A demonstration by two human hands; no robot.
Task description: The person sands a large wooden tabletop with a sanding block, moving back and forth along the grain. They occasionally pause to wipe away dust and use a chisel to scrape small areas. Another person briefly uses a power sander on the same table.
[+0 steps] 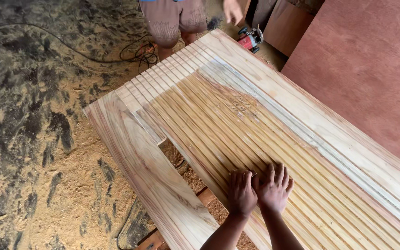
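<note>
both hands, left hand (241, 193) and right hand (273, 190), lie flat and open on the grooved slat panel (237, 125) at lower centre, gripping nothing; i'd press evenly so each slat seats flush.

Grooved panel (237, 125) lies open ahead; co-worker's hand (233, 11) and router (251, 39) crowd its far end.
</note>
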